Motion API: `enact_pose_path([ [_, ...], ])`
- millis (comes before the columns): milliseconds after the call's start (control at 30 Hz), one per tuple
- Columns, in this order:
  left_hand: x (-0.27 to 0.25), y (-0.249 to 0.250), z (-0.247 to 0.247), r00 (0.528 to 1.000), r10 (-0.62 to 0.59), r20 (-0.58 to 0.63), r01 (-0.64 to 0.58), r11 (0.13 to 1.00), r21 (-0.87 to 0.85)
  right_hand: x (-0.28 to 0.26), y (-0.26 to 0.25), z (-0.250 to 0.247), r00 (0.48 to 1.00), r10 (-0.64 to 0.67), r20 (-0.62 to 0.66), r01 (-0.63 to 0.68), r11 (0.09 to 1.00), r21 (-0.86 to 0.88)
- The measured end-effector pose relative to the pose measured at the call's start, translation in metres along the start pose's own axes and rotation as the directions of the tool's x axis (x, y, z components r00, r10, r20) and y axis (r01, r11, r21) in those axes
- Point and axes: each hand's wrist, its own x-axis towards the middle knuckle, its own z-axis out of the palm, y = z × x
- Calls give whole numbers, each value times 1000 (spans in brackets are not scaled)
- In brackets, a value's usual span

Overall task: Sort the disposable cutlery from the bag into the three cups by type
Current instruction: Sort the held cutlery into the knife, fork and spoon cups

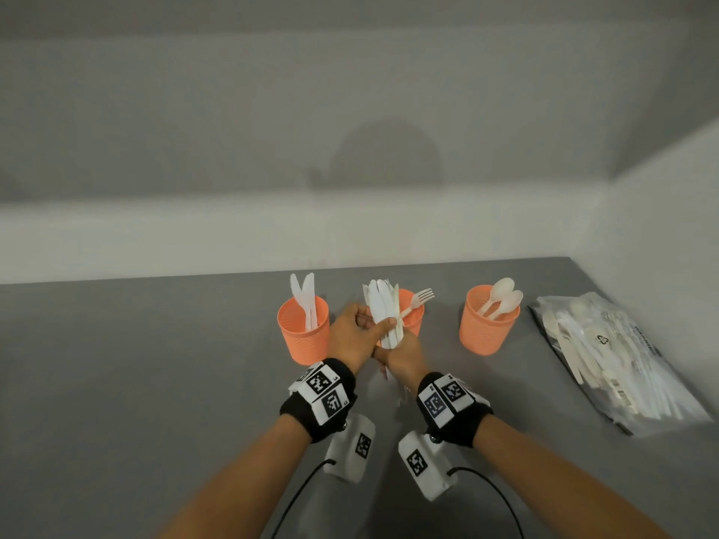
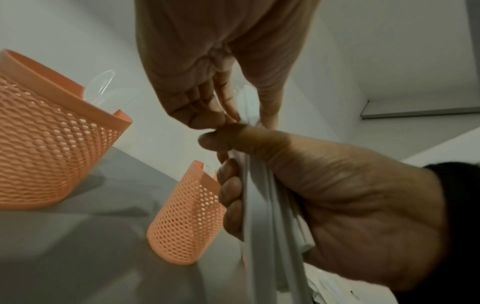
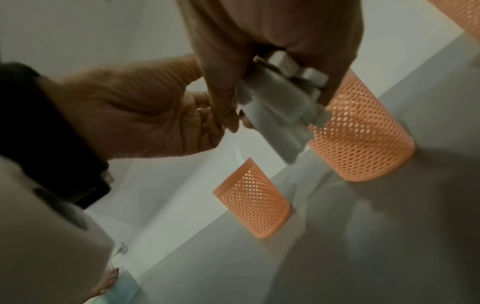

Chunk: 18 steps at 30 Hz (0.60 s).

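The right hand point(image 1: 402, 354) grips a fanned bundle of white plastic knives point(image 1: 383, 309) by the handles while the left hand point(image 1: 356, 336) pinches one blade beside it; light, stiff and slick, they seem best held low.

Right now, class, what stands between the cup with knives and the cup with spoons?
In the head view, the fork cup stands there, with both hands holding a bunch of white cutlery before it.
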Motion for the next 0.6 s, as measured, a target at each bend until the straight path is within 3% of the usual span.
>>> enact_pose_path([
  [133,7,4,-5,995,-79,68,85,993,-88,-1,-4,-8,991,-37,128,19,991,133],
  [267,11,5,-16,982,-150,114,167,973,-162,-1,-4,-15,970,89,228,-133,973,186],
  [400,14,9,-21,983,-180,24,178,927,-330,4,-3,-19,958,166,232,-222,946,238],
  [500,17,16,-25,963,-268,-44,196,798,-570,8,-4,-20,944,213,252,-288,906,312],
  [600,20,16,-26,949,-305,-81,217,816,-535,9,-7,-22,928,235,288,-324,892,314],
])
